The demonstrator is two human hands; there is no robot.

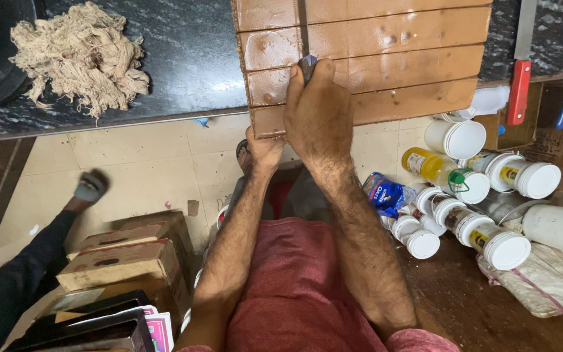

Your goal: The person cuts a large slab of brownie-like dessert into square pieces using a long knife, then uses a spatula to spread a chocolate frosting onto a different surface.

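- A brown slab [386,58], scored into long horizontal strips, is seen at the top centre of the frame, lying on a dark stone counter [184,72] with its lower edge overhanging the counter's front.
- The right hand [317,114] is laid over the slab's lower left part, its fingers closed around the dark handle of a knife [305,45] whose blade runs straight up across the strips.
- The left hand [264,151] is pressed against the slab's lower left corner from beneath; its fingers are hidden behind the edge, so whether they are apart or together cannot be told.
- A heap of pale cotton threads [83,55] is seen on the counter at the upper left.
- White-lidded plastic jars [490,202] are piled at the right of the frame, with a blue packet [386,194] just beside them.
- Cardboard boxes [131,261] are stacked at the lower left.
- Another person's leg in dark trousers [14,280] is seen at the left edge, the foot resting on the tiled floor [138,163].
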